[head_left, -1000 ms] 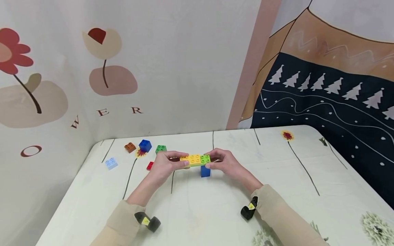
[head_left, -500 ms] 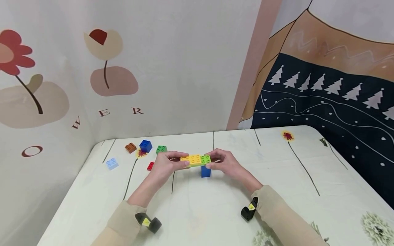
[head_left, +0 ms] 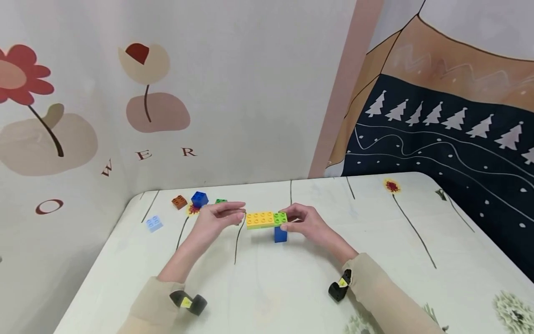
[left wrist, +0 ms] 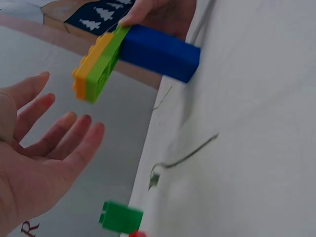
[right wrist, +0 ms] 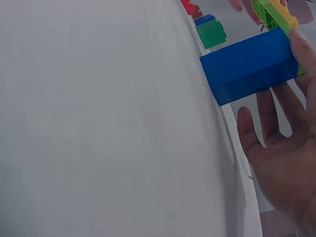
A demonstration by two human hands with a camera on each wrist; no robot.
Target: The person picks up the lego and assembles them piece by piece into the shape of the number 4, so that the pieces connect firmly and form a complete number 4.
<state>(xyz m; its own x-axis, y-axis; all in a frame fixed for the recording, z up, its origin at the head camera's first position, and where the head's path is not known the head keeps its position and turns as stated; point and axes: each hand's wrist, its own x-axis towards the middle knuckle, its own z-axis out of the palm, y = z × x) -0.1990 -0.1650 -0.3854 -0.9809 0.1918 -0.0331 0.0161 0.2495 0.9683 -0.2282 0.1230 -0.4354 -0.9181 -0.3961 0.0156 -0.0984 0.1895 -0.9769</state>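
Observation:
A stack of two blue bricks stands upright on the white cloth. Across its top lies a long light green brick, reaching out to the left past the stack. A yellow brick sits on the overhanging part, studs up. My right hand pinches the light green brick's right end between thumb and fingers, above the blue stack. My left hand is off to the left with nothing in it, its fingers spread in the left wrist view and apart from the yellow brick's free end.
Loose bricks lie at the back left: a brown one, a blue one, a light blue one and a green one. A red brick shows near the green one. The patterned curtain rises behind the table.
My left hand has let go of the yellow and light green bricks' left end and moved left, its fingers opening. My right hand keeps its pinch in place.

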